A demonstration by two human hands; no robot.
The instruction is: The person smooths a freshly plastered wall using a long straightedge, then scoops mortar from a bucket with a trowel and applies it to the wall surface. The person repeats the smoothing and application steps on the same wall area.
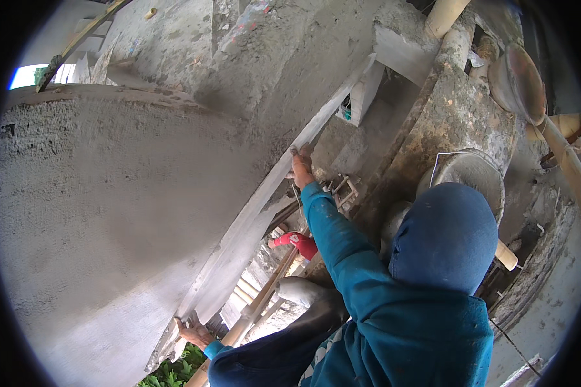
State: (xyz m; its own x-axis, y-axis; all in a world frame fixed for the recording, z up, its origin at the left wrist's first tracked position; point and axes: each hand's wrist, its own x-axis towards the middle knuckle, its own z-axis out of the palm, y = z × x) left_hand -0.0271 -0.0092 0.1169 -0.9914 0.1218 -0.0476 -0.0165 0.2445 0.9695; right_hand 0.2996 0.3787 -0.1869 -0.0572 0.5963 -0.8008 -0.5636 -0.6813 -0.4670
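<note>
A long, pale grey straight board (239,229) runs diagonally along the edge of a broad grey plastered surface (129,174). My left hand (195,334), in a teal cuff, grips the board near its lower end, thumb and fingers at its edge. Farther up and to the right, my right hand (302,169) reaches out on a stretched teal sleeve, its fingers closed over the same board's edge. The board's underside and part of my right fingers are hidden.
Right of my bent blue knee (445,235) stands a wire-handled bucket (478,171) of grey mix. A round pan (519,84) leans beyond it. Bamboo poles (445,16) cross the upper right. Below the board are a red fabric piece (300,244) and green leaves (177,373).
</note>
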